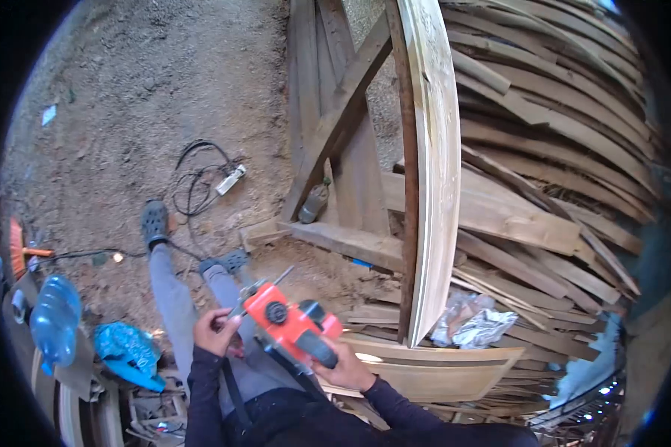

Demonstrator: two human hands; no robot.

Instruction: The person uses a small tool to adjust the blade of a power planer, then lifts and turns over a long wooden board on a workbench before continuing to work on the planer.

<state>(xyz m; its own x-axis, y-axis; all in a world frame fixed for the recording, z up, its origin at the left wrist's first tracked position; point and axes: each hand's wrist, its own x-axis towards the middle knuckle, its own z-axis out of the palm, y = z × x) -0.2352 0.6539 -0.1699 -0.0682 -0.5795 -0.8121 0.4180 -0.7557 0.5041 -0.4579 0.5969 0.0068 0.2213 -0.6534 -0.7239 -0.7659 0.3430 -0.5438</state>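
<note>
An orange-red power tool with black parts, like a hand planer [285,316], is held above my lap. My right hand [349,365] is wrapped round its rear handle. My left hand [216,330] has its fingers pinched together at the tool's front left side, by a metal part; whether they grip it is too small to tell. A thin rod [284,275] sticks out at the tool's front. To the right, a long pale wooden beam [434,164] rests on a rough timber frame [347,93].
Stacked boards [552,149] fill the right side. A power strip [231,180] with coiled black cable lies on the dirt. At left are a blue plastic bottle [55,316], a blue bag [127,350] and an orange brush [16,249]. Crumpled plastic [484,328] lies beside the beam.
</note>
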